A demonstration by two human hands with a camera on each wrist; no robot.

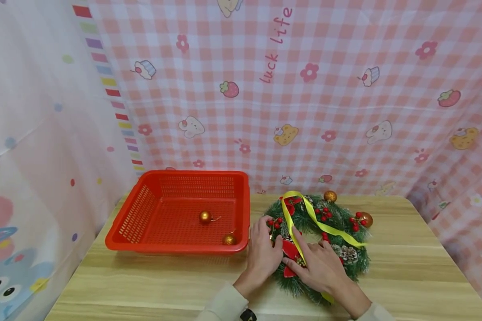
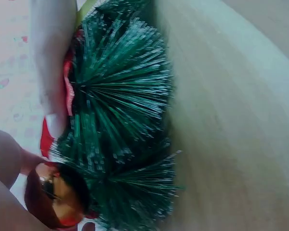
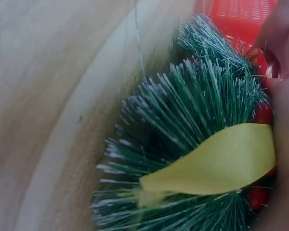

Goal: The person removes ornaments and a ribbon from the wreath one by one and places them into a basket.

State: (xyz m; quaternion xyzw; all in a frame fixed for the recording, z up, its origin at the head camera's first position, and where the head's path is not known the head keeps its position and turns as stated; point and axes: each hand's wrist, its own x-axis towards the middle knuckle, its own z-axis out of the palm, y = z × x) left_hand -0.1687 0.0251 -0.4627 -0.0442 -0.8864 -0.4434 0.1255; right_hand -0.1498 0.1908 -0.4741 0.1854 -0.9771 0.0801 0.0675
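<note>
A green Christmas wreath with red flowers, berries and pinecones lies flat, draped with a yellow ribbon. At its left side my left hand grips a shiny gold ball ornament, mostly hidden by the fingers in the head view. My right hand rests over the wreath's near left part, index finger straight by the ribbon and thumb on a red flower. Two more gold balls sit on the wreath, one at the far edge and a second ball at the right.
Left of the wreath stands a red plastic basket with a smooth gold ball and a glittery gold ball inside. Both rest on a wooden table. A pink checked curtain hangs behind the table.
</note>
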